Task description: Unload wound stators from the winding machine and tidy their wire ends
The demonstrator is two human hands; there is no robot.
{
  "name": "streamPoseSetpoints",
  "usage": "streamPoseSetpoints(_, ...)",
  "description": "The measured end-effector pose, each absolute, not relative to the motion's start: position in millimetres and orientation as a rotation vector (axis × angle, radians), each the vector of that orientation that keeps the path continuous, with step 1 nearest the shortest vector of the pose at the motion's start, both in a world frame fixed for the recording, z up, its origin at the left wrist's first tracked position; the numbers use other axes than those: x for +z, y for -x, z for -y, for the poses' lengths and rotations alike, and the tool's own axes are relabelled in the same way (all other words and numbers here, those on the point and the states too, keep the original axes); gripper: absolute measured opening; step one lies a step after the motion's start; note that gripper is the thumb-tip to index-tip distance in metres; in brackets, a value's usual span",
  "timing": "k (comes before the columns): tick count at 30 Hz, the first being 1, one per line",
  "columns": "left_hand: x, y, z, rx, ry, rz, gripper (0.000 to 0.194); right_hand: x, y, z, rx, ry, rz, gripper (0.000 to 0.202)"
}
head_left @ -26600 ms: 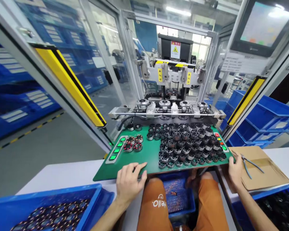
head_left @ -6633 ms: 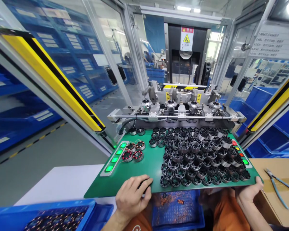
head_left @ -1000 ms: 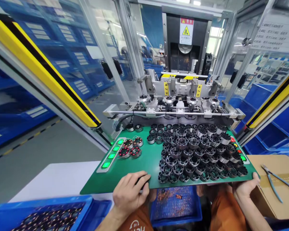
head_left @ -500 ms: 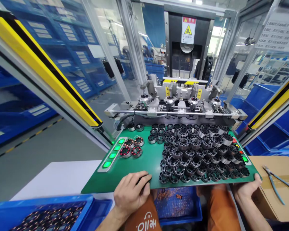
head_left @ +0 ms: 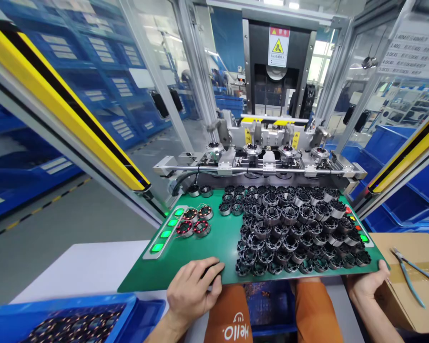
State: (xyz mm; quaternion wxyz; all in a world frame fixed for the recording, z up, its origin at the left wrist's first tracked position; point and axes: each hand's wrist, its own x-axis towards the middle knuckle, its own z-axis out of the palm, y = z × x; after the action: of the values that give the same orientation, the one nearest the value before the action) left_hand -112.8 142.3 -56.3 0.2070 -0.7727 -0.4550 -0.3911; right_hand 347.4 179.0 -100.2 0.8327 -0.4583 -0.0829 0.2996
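Observation:
My left hand (head_left: 195, 286) rests on the front edge of the green tabletop (head_left: 214, 247), its fingers loosely bent and apart from the thumb, with nothing seen in it. At the front right corner, my right hand (head_left: 368, 281) grips the tabletop's edge; the thumb shows and the other fingers are hidden. Rows of stator cores with black insulators (head_left: 289, 214) fill the tabletop's right side, some stacked. To the left sit several stators wound with copper wire (head_left: 193, 228), beside a strip of lit green buttons (head_left: 166, 234).
A winding machine (head_left: 268, 152) spans the back, holding several cores. Yellow light-curtain posts (head_left: 75, 119) flank the station. A blue bin (head_left: 128, 309) of wound stators stands front left. Blue-handled cutters (head_left: 407, 276) lie on a cardboard box (head_left: 422, 247). Another blue bin (head_left: 270, 305) sits under the tabletop.
My knees have moved closer together under the tabletop, hiding more of the bin below. Both hands stay in nearly the same places, and the view shifts slightly.

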Motion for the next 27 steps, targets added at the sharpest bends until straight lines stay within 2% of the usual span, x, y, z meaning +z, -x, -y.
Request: streamPoseSetpoints(27,-56.1,114.2,-141.6,-1.073,2.154,1.261,0.018,-94.9,-343.1,-178.3,0.623,0.959,0.185,0.064)
